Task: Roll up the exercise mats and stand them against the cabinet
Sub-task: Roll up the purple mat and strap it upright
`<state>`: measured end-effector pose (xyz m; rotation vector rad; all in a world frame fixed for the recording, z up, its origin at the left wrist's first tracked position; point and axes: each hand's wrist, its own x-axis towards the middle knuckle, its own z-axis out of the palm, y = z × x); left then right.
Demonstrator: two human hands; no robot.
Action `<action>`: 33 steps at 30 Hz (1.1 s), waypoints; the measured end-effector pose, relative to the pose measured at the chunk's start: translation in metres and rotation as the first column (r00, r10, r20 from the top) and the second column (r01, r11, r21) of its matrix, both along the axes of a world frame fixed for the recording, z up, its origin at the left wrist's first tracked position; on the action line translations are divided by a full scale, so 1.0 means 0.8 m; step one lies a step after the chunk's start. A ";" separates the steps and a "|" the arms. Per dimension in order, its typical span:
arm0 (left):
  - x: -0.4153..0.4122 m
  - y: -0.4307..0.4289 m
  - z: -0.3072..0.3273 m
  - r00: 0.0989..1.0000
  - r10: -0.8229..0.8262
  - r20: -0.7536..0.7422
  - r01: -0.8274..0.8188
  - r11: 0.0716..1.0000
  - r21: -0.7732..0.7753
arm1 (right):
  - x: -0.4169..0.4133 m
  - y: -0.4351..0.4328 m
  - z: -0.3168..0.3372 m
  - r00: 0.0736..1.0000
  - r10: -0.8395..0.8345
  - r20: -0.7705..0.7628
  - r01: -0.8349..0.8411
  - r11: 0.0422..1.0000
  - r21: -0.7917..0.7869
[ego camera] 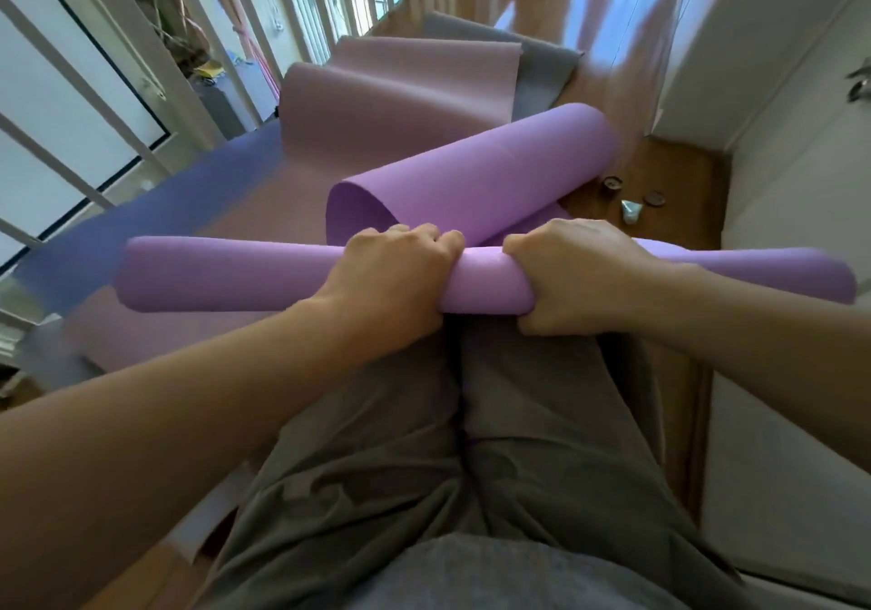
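Left grip (396,270) and right grip (570,274) sit side by side at the middle of the purple mat (235,274), fingers curled over the top of its rolled part, both clamped round it. Seen from the head, the roll lies crosswise from 9 to 3 o'clock, near the centre, above the person's knees. It is only partly wound: a loose tail (495,171) arches up toward 1 o'clock, not yet taken in. By that, the first mat is in mid-roll and nothing stands upright. A pink mat (391,105) at 12 o'clock, a grey mat (542,72) beyond it and a blue mat (165,213) at 10 o'clock lie unrolled and overlapping, so most of the work is left. At 2 o'clock two small round objects (612,182) and a pale green thing (631,211) lie on the wooden floor (674,175) beside a white panel (777,185), perhaps the cabinet; they could hinder standing a roll there. White railing bars (118,105) close off the 10 o'clock side
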<state>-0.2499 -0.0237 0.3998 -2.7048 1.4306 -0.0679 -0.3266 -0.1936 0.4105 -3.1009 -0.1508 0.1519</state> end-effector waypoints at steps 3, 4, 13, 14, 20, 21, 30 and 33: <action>-0.025 0.004 0.003 0.989 -0.031 -0.143 0.045 0.995 0.093 | -0.033 0.007 -0.006 0.991 -0.004 -0.134 0.012 0.998 0.059; -0.033 0.005 0.000 0.978 -0.038 -0.207 0.068 0.988 0.138 | -0.042 0.009 -0.013 0.977 -0.005 -0.214 0.025 0.996 0.090; -0.014 -0.006 -0.012 0.807 0.017 -0.591 0.198 0.934 0.297 | -0.075 0.027 -0.065 0.989 -0.004 0.148 0.003 1.000 0.007; -0.013 -0.005 -0.012 0.805 0.025 -0.593 0.196 0.931 0.306 | -0.071 0.028 -0.065 0.991 -0.016 0.132 0.013 1.000 0.020; -0.049 0.002 -0.029 0.986 -0.042 -0.160 0.074 0.978 0.196 | -0.034 0.015 -0.048 0.978 -0.005 -0.208 0.055 0.970 0.237; -0.048 -0.001 -0.032 0.985 -0.033 -0.171 0.065 0.982 0.179 | -0.026 0.012 -0.044 0.955 -0.001 -0.297 0.079 0.965 0.250; 0.005 -0.020 -0.017 0.815 0.040 -0.578 0.155 0.946 0.285 | -0.059 0.023 -0.082 0.959 -0.055 0.279 0.058 0.998 -0.004; -0.007 -0.017 -0.020 0.899 0.036 -0.436 0.077 0.968 0.239 | -0.041 0.018 -0.068 0.992 -0.068 0.105 0.067 0.998 0.015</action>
